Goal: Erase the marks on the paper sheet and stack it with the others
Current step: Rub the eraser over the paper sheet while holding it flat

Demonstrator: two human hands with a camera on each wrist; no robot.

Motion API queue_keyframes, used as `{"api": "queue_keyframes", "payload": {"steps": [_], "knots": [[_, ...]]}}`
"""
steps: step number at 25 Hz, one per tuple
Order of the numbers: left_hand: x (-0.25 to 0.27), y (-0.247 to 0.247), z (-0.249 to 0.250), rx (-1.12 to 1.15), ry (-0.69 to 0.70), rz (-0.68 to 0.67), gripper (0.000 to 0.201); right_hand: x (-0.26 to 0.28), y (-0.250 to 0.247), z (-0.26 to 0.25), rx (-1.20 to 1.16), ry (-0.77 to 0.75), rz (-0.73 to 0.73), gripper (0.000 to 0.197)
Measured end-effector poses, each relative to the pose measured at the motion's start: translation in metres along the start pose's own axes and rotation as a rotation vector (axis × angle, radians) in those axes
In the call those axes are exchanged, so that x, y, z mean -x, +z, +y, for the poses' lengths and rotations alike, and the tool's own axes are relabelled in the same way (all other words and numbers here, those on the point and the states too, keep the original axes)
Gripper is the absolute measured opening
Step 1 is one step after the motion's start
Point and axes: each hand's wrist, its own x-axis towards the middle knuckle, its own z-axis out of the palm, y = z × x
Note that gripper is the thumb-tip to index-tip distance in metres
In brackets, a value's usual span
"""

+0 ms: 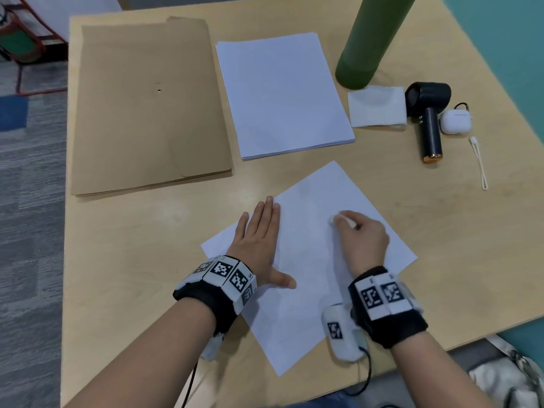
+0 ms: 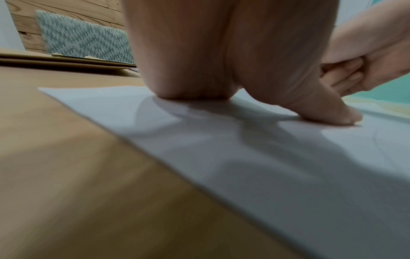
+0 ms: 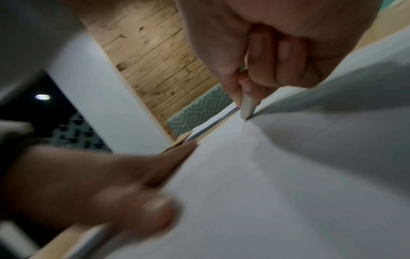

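Here the left hand [image 1: 259,240] lies flat, pinning the paper sheet [image 1: 309,260] to the worktop [image 1: 147,245]; the right hand [image 1: 365,240] pinches a white eraser [image 3: 247,106]. Short, light strokes away from the pinning palm should avoid creasing.

Green bottle [image 1: 371,36]: top cut off by far edge. Left hand [image 3: 93,189]: blurred in right wrist view. Marks on paper sheet [image 1: 309,260]: too faint to read.

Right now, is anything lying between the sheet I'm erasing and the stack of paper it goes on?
Nothing visible: only bare table separates the sheet from the stack.
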Motion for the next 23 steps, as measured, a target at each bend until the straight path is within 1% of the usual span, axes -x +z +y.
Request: {"api": "queue_keyframes", "payload": {"steps": [1,3,4,5,7,8,9,10,12,13,14,15,18,19,20,23], "knots": [[0.0,0.0,0.0,-0.002,0.0,-0.001,0.138,0.011,0.012,-0.001,0.042,-0.058,-0.066,0.028],[0.001,-0.001,0.0,-0.003,0.003,-0.004,0.138,0.037,0.033,-0.001,0.092,-0.139,-0.263,0.026],[0.001,-0.001,0.0,-0.006,0.003,-0.005,0.138,0.036,0.034,-0.001,0.071,-0.134,-0.281,0.025],[0.0,0.0,0.0,-0.008,0.001,-0.003,0.138,0.024,0.028,-0.003,0.023,-0.096,-0.231,0.024],[0.0,0.0,-0.001,-0.005,0.0,-0.003,0.138,-0.003,0.011,-0.008,-0.066,0.007,-0.053,0.025],[-0.001,0.0,0.0,0.002,0.004,-0.006,0.138,-0.009,0.006,-0.008,-0.069,0.045,0.003,0.026],[-0.001,0.001,-0.001,0.006,0.006,-0.006,0.138,-0.008,0.007,-0.009,-0.054,0.046,0.009,0.027],[-0.001,0.001,-0.001,0.009,0.007,-0.006,0.138,0.0,0.013,-0.012,-0.016,0.004,-0.029,0.027],[0.0,0.002,-0.002,0.017,0.004,-0.001,0.136,0.028,0.036,-0.014,0.077,-0.117,-0.189,0.028],[0.001,0.002,-0.002,0.02,0.004,0.0,0.135,0.033,0.04,-0.013,0.085,-0.133,-0.236,0.027],[0.001,0.002,-0.002,0.02,0.004,0.002,0.134,0.028,0.037,-0.013,0.068,-0.117,-0.233,0.026],[0.002,0.002,-0.002,0.021,0.003,0.003,0.134,0.016,0.03,-0.013,0.034,-0.076,-0.188,0.025],[0.002,0.002,-0.002,0.019,0.004,0.01,0.134,-0.014,0.005,-0.012,-0.054,0.057,0.02,0.026],[0.002,0.002,-0.001,0.02,0.006,0.016,0.134,-0.015,0.006,-0.012,-0.058,0.078,0.047,0.026],[0.002,0.003,-0.001,0.022,0.007,0.02,0.135,-0.009,0.012,-0.015,-0.036,0.065,0.033,0.027],[0.002,0.004,-0.002,0.033,0.004,0.022,0.135,0.022,0.039,-0.013,0.051,-0.086,-0.164,0.026]]}}
